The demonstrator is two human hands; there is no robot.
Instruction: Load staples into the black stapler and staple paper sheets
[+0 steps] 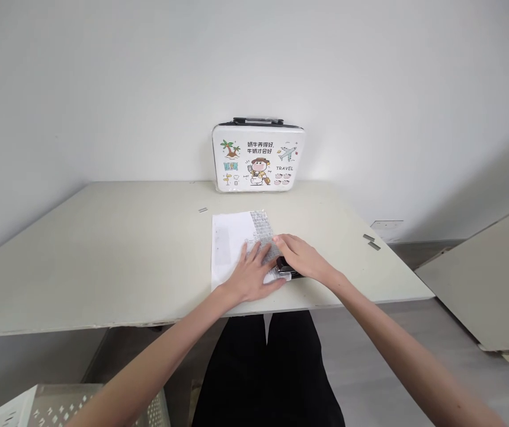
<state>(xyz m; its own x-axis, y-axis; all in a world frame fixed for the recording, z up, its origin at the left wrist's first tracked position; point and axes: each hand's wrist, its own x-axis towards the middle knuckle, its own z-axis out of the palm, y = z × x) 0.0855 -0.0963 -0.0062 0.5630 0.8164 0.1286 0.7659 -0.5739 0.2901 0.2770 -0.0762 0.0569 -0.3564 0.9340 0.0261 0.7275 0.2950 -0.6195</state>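
Nearest to you, below the front edge of the table (103, 284), you see your dark trousers and, at the lower left, a white perforated crate (58, 409).

On the table, close to the front edge and near its middle, lies the stack of papers (230, 246). Your left hand (249, 276) lies flat and open on it, fingers spread, pressing the sheets down and gripping nothing. Your right hand (301, 258) is curved over a black stapler (287, 270) at the right side of the papers, palm on top of it; the fingers look half closed around it, but how firmly they hold it I cannot tell.

The papers are light and soft, and I think they slide easily on the smooth top, so a flat palm is a good hold; take them at an edge if you lift them. The stapler seems small, stiff and a little heavy; it is best held from above.

Further away, a strip of staples (203, 210) lies left of the papers' far corner, and two more strips (371, 241) lie near the right edge. At the far edge, against the wall, stands a white case with cartoon pictures (258, 157). Nothing stands between your hands and the papers.
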